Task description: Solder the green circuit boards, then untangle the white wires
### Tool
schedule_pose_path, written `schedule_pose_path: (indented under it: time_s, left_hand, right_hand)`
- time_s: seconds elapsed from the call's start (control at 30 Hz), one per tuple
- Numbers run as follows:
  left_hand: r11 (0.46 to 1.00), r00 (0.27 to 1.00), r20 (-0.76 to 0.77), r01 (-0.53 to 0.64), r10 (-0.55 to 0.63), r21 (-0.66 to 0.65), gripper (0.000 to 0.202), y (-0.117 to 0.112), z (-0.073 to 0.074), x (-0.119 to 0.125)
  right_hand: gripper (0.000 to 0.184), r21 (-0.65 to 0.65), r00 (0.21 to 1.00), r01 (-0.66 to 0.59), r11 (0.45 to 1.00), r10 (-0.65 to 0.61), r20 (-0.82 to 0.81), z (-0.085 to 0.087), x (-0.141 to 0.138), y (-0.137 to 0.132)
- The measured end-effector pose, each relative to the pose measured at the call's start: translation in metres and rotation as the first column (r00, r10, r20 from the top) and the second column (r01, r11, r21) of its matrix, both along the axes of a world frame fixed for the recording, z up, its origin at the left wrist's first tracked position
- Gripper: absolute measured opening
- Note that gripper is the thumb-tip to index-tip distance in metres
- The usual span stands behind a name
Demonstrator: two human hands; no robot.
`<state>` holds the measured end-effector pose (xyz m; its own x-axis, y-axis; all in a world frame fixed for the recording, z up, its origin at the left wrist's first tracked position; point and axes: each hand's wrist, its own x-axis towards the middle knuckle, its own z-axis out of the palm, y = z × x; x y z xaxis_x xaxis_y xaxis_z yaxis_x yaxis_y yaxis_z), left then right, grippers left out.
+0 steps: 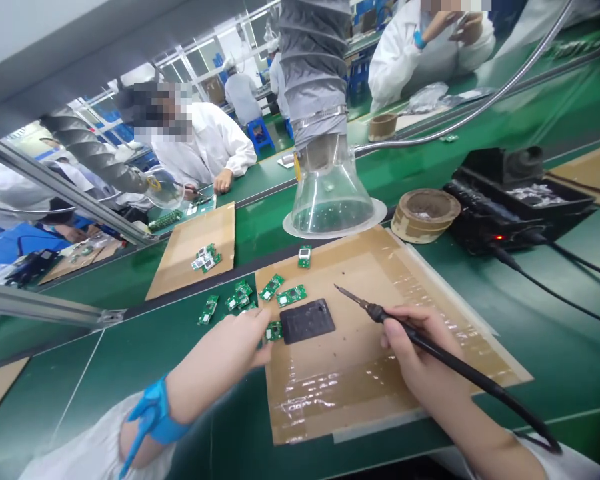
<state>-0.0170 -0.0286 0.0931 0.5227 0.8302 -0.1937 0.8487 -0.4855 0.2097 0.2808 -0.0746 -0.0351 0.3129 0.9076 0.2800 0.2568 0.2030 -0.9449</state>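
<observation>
In the head view, your right hand [415,350] has its fingers [395,330] curled closed around the black handle of a soldering iron [455,360]. Its bare metal tip points forward and left, held just above a brown cardboard sheet [345,380] covered in clear tape. Your left hand [230,343] lies open with its fingers [253,327] spread, just beside a small green circuit board [274,331] at the sheet's left edge and near a loose cluster of other boards [240,297] on the table [65,393]. A blue wrist strap [155,413] circles your left wrist. A black pad [307,321] lies on the sheet between your hands, with more green boards [291,295] just above it. Beyond the sheet stand a clear fume hood [330,200] on a grey duct, a round tan pot [424,215] and a black soldering station [515,200] showing a red light. Across the table, a co-worker [205,150] in white sits working.
</observation>
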Motion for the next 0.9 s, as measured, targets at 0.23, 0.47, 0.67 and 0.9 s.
schedule_pose_path:
  time_s: [0.23,0.47,0.67,0.9]
  left_hand:
    - [0.993,0.983,-0.14,0.12,-0.118,0.011,0.011,0.025,-0.012,0.036]
    - [0.992,0.987,0.108,0.121,-0.118,-0.023,0.023,0.036,-0.041,0.03]
    - [0.994,0.977,0.187,0.108,-0.102,-0.021,0.068,0.039,-0.05,0.001]
    - [0.984,0.947,0.269,0.178,-0.174,0.008,0.032,0.042,-0.068,-0.007]
  right_hand:
    - [0.022,0.019,0.999,-0.008,1.0,0.009,-0.032,-0.001,0.0,0.0]
    - [0.021,0.001,0.998,-0.006,1.0,0.006,-0.066,0.001,-0.001,0.0]
    - [0.021,-0.02,0.996,-0.01,1.0,0.008,-0.093,-0.001,-0.002,-0.001]
    - [0.021,-0.026,0.998,-0.015,1.0,0.014,-0.062,0.003,-0.002,-0.001]
